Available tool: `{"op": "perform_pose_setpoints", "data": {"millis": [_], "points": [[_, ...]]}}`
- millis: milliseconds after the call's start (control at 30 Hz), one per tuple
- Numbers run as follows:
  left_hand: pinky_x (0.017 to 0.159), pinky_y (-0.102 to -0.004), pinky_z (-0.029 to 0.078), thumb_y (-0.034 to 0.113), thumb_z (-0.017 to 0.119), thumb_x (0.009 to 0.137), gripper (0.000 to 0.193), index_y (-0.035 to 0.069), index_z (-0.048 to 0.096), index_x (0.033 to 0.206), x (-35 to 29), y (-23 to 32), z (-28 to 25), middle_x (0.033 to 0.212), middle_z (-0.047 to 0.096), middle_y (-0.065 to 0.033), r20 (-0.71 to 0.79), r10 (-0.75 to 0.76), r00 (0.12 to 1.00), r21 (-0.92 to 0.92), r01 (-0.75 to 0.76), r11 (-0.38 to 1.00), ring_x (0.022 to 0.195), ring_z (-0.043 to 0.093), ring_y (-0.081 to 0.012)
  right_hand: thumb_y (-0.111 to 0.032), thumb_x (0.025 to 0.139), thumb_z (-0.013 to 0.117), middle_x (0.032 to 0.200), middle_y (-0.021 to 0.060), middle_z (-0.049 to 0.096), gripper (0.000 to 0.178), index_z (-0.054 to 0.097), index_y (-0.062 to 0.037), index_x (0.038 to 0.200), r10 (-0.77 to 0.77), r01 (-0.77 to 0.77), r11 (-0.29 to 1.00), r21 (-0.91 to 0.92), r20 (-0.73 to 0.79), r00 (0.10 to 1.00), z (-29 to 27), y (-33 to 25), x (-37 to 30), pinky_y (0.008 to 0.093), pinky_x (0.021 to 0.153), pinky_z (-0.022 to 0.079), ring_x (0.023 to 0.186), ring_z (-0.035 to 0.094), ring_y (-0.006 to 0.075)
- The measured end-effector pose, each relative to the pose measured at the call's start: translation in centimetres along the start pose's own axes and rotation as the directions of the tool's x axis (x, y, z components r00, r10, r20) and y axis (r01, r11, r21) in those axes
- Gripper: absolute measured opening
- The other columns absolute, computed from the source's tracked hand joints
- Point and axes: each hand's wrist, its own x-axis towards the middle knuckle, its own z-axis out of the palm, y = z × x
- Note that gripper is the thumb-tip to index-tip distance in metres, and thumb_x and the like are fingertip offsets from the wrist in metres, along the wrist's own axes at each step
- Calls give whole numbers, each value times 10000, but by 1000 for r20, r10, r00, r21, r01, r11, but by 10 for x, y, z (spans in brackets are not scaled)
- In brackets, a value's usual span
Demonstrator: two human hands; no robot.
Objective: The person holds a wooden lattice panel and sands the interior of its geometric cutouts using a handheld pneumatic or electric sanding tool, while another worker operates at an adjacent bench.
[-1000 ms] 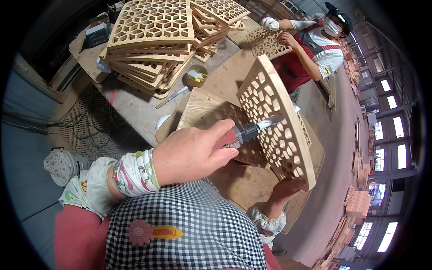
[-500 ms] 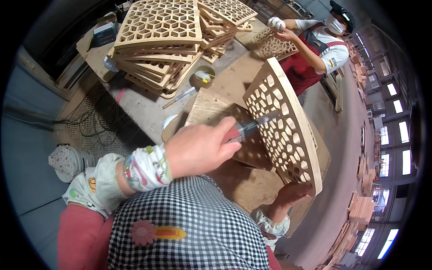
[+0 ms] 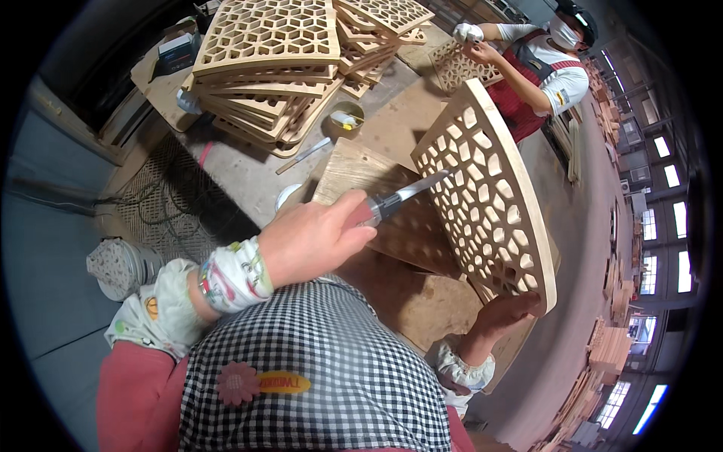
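Observation:
My left hand is closed round the reddish handle of a file-like tool, which has a dark collar and a long, flat grey blade. The blade points up and right, its tip at the openings of a wooden lattice panel. That panel stands tilted on edge, pierced by many angular holes. My right hand grips its lower near corner, with some fingers hidden behind the wood. Beneath the tool, a wooden board lies sloping against the panel's foot.
Stacked lattice panels rise at the back left of the grey table. A round tub and a slim stick-like tool are nearby. Across the table, a co-worker handles another panel. A white bucket stands at left.
My left hand has drawn back left and down, so more of the blade shows outside the panel's holes. The panel and my right hand have shifted slightly right.

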Motion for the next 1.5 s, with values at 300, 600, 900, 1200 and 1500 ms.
{"op": "perform_pose_setpoints", "data": {"millis": [300,600,900,1200,1500], "points": [[699,-553,580,391,618,1027,458,57,529,1328,26,7,8,850,735,-260,-48,-20,999,139,26,990,789,723,-476,-519,1134,446,1514,171,543,683,422,8,1568,-46,48,997,-56,49,998,-11,8,-4,479,1111,506,1342,583,276],[702,-558,582,392,618,1027,437,61,530,1299,26,6,12,835,728,-260,-60,-1,998,92,7,996,796,722,-482,-541,1133,435,1525,184,528,714,401,13,1583,-35,36,999,-19,17,999,-16,11,-1,482,1117,496,1344,581,283],[681,-561,566,386,625,1022,408,63,545,1259,29,9,7,818,724,-247,-27,-34,999,112,37,993,774,715,-480,-557,1113,470,1521,184,515,739,387,5,1586,19,-18,999,-43,35,999,-6,-4,5,494,1163,482,1388,545,298],[675,-551,556,385,610,1026,381,62,551,1221,37,6,3,815,715,-242,-22,-20,1000,109,22,994,752,704,-474,-629,1088,473,1410,176,595,775,464,26,1502,18,-18,995,-101,-2,1000,7,-13,7,447,1045,560,1235,636,274],[837,-412,572,341,640,1020,554,67,541,1492,-22,6,-25,1015,750,-212,202,-132,970,-172,168,971,915,749,-368,-661,1093,427,1427,162,603,799,475,23,1502,-30,29,999,-40,-14,999,-7,7,5,444,1057,560,1255,640,268]]}}
